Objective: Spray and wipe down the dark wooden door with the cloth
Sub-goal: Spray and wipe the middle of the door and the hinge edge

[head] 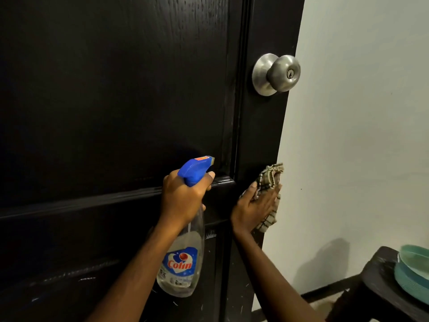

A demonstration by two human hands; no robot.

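Left hand (183,198) grips spray bottle (183,263); right hand (255,205) presses cloth (269,180) on door (116,89) edge.

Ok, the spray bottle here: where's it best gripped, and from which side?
Take the spray bottle by the narrow neck under the blue trigger head, from behind the nozzle, as the left hand does: the neck fits a closed palm, a finger reaches the trigger, and the nozzle faces the door.
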